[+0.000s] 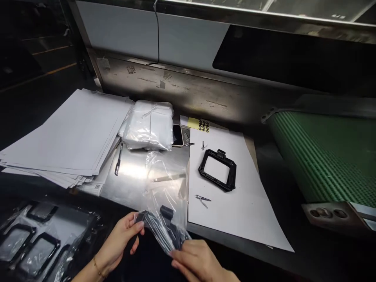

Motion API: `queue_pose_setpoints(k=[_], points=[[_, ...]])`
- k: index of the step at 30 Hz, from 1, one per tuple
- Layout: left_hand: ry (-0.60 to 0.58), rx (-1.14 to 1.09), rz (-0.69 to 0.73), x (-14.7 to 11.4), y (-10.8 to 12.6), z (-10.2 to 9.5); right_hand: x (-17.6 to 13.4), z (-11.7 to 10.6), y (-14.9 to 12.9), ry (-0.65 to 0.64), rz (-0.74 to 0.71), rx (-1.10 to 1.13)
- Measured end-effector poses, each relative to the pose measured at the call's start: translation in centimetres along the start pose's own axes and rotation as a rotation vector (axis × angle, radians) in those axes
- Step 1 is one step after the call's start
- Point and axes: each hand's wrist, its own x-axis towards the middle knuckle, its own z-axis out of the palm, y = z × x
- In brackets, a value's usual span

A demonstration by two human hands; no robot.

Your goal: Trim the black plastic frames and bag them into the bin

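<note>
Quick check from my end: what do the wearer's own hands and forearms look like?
The left hand is ungloved, with a thin gold-coloured bracelet at the wrist. The right hand is also ungloved. No sleeves show.

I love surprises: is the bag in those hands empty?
The bag isn't empty: a black part shows through its clear plastic.

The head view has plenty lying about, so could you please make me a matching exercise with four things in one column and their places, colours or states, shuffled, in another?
Things
1. black frame
2. pen
3. clear bag
4. belt

Places, colours, states
A. green
B. held by the left hand and the right hand
C. lying on the white sheet
D. beside the paper stack

Pairs: 1-C, 2-D, 3-B, 4-A
</note>
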Motion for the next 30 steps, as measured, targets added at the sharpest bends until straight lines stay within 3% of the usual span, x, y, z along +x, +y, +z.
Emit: queue_pose_setpoints(k=[5, 11, 14, 17, 20, 27, 30], points=[[0.223, -0.058, -0.068, -3.6, -1.8, -0.9, -1.5, 4.4, 0.9, 0.076, -0.169, -0.025], [0.439, -0.056, -0.146, -5.4, -4.7, -3.4, 2.5, 8.1, -1.1, -0.155, -0.383, 0.02], [0.584, -0.087, -0.154, -6.9, -6.6, -5.1, 3.4, 9.4, -1.6, -0.211, -0.34, -0.016], [0.661, -0.108, -0.133, -8.7, -8.0, -6.9, 3.2, 11.0, -1.8, -0.203, -0.194, -0.073], [0.708, -0.115, -0.118, -10.1, -8.7, -8.9, 3.3, 13.1, -2.1, -0.22, -0.085, 0.046], [0.682, -0.144, -0.017, -11.7, -7.8, -13.2, 7.7, 16.4, -1.4, -0.151, -0.08, 0.01], [0.668, -0.171, -0.008, -12.0, -8.1, -14.7, 8.0, 16.6, -3.4, -0.204, -0.081, 0.021]])
